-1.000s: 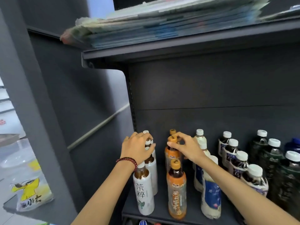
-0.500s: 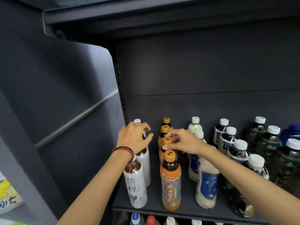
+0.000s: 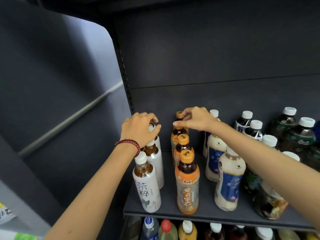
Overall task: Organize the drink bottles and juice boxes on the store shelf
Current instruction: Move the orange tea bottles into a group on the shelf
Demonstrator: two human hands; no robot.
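Orange caps are lined in single file at the middle of the frame, where the orange-labelled bottles [image 3: 187, 186] are stood upright from the front lip of the dark grey shelf [image 3: 168, 172] toward its back panel. The right hand [image 3: 195, 119] is extended from the lower right and held over the back of this file. Its fingers [image 3: 188, 111] are curled round the cap of the rear orange bottle [image 3: 179, 115], and the thumb is laid across the top of the bottle just in front, whose cap is hidden.

Just left of that file, a row of three white-labelled tea bottles [image 3: 147, 186] is set, each with a white cap. The left hand [image 3: 138, 129], with a red bead bracelet [image 3: 129, 144] worn at the wrist, is closed over the top of the rear white-labelled bottle [image 3: 152, 127]. Fingers and thumb are bent round its cap, part of which is seen between them.

Right of centre, milky bottles with blue labels [image 3: 230, 181] are stood in a row under the right forearm. Dark bottles with white caps [image 3: 254, 129] are ranked beyond them toward the right edge. Along the bottom of the frame, the tops of lower-shelf bottles [image 3: 166, 227] are seen. The left half of the frame is taken up by a grey side panel [image 3: 60, 84].
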